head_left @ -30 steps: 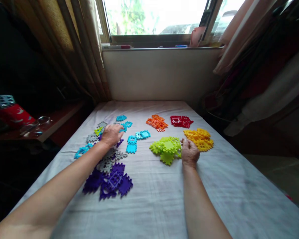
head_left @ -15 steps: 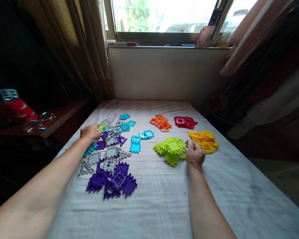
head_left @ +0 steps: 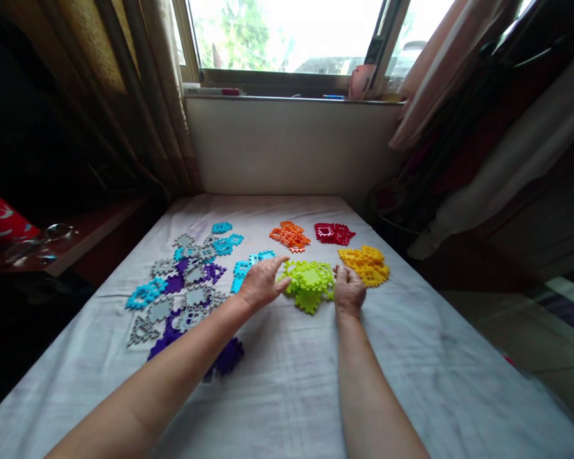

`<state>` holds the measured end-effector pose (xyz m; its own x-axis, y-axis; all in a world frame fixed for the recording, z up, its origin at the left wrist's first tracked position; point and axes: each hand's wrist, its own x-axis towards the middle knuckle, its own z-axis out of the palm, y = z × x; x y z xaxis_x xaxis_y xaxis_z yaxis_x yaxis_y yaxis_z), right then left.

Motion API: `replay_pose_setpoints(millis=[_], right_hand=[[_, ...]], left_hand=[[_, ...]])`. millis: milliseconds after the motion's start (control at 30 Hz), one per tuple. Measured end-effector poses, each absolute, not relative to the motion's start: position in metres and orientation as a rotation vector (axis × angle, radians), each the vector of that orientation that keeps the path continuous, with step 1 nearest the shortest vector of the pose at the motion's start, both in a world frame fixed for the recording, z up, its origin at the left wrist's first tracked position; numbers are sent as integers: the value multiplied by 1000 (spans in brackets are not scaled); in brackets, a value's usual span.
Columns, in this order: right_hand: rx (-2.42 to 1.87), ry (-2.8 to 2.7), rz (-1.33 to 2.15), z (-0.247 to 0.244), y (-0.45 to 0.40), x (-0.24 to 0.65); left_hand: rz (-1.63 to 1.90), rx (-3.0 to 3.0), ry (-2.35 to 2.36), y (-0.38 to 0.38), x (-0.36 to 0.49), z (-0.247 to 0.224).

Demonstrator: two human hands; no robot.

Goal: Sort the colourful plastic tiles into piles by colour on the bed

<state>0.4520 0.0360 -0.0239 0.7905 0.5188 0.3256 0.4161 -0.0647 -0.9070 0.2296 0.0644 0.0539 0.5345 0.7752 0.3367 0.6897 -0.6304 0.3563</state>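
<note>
My left hand is at the left edge of a pile of lime-green interlocking plastic building pieces. Its thumb and forefinger are apart, with the pile's edge between them. Closed, with fingers curled, my right hand rests at the right side of the same pile; what it pinches, if anything, is hidden. Yellow pieces lie just beyond the right hand. Blue pieces are partly covered by the left hand, and its forearm crosses over purple pieces.
Orange pieces and dark red pieces lie farther back on the white sheet. Grey pieces are mixed with blue and purple ones at left. A red container and glasses sit on a side table.
My left hand has moved right from the mixed pieces, where a lime-green piece lay at its fingers, to the green pile. That piece is gone from the left. The view has shifted right.
</note>
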Motion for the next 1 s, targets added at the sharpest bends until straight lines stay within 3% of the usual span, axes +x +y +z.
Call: replay_pose_setpoints(millis=[367, 600, 733, 1000], right_hand=[[-1715, -792, 42, -18, 36, 447], [-1729, -1434, -313, 2, 2, 411], [-1822, -1800, -315, 0, -7, 386], [-2013, -1716, -351, -6, 23, 395]], left_hand=[[746, 2654, 1008, 63, 247, 39], [803, 2605, 1310, 43, 140, 29], [871, 2582, 1565, 29, 75, 20], [1009, 2442, 1927, 21, -5, 11]])
